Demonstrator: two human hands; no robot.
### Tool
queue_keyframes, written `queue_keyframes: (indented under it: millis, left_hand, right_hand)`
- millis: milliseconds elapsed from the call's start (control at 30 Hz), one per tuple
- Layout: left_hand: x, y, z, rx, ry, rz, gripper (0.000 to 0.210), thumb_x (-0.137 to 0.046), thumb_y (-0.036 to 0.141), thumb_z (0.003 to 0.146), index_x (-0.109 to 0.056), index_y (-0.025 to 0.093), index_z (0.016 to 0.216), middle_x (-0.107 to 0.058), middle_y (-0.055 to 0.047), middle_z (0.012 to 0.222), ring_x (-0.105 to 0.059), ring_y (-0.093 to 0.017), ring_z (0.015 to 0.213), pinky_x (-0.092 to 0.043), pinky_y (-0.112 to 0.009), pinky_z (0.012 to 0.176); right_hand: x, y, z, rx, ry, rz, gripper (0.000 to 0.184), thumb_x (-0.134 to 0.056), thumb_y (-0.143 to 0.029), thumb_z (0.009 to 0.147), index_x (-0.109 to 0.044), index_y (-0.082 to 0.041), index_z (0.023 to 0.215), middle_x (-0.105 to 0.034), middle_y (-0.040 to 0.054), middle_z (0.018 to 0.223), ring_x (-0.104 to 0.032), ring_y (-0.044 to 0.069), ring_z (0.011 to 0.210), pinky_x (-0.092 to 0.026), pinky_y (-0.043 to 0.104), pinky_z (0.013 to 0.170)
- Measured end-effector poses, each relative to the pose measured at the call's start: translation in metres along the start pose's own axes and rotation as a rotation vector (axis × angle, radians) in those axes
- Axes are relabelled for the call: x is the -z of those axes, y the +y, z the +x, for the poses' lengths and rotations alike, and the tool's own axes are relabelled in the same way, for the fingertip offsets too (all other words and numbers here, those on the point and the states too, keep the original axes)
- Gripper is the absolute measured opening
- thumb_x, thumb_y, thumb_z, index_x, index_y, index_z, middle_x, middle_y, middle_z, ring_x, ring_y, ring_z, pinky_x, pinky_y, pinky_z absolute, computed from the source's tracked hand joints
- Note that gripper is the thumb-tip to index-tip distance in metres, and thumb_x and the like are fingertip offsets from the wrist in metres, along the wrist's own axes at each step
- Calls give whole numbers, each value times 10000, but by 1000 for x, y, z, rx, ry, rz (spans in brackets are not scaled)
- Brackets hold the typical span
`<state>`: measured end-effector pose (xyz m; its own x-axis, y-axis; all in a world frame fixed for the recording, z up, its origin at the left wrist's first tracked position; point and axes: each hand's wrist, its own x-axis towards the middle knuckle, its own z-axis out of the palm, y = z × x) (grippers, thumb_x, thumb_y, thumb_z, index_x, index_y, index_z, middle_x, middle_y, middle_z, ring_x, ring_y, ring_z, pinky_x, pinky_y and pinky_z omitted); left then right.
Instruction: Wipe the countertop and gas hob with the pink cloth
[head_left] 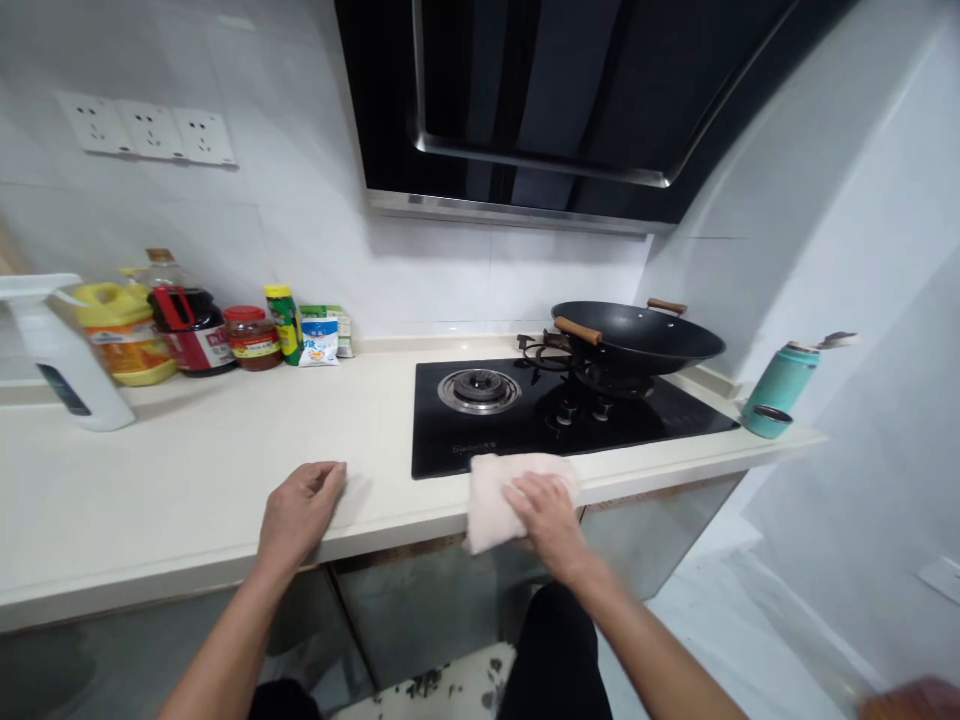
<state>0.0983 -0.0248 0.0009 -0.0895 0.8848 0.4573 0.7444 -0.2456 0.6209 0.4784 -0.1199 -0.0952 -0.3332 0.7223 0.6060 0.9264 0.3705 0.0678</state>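
Note:
My right hand [551,522] presses on a pale pink folded cloth [491,495], fingers bent over its right part. The cloth lies at the front edge of the white counter [202,455], touching the near edge of the black gas stove [495,430], and its near part hangs over the counter's edge. My left hand [300,508] rests on the counter to the left of the stove, fingers curled in, with nothing seen in it. The stove's left burner [480,390] is bare. A black wok [637,335] with wooden handles sits over the right burner.
At the left stand a white spray bottle [67,355], a yellow oil jug [124,335], a dark sauce bottle [195,335], a red-lidded jar [253,340] and several seasoning packs. A teal flask [784,385] stands by the counter's right end. The range hood [525,190] overhangs the stove.

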Motion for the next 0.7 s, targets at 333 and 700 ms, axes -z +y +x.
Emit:
queue_keyframes:
  millis: [333,700]
  left_hand:
    - [-4,0,0,-39,-9,86,443,-487,570,848,-771,232,880,-788,-89,997,-709,-293,908,-548,-383,844]
    - [-7,12,-7,-136,-56,167,433,-453,509,893,-765,212,939,-772,-93,1056,-670,-306,1052,-505,-406,940]
  right_hand:
    - [87,228,-103,-445,-217,-314,759,-749,-251,645,-530,-175,1367,-518,188,1442,-427,332,1364,-229,494,1155]
    - [78,149,-55,-255,-229,-318,702,-735,-237,656,-539,-160,1325,-519,196,1376,-472,347,1274,-335,471,1071]
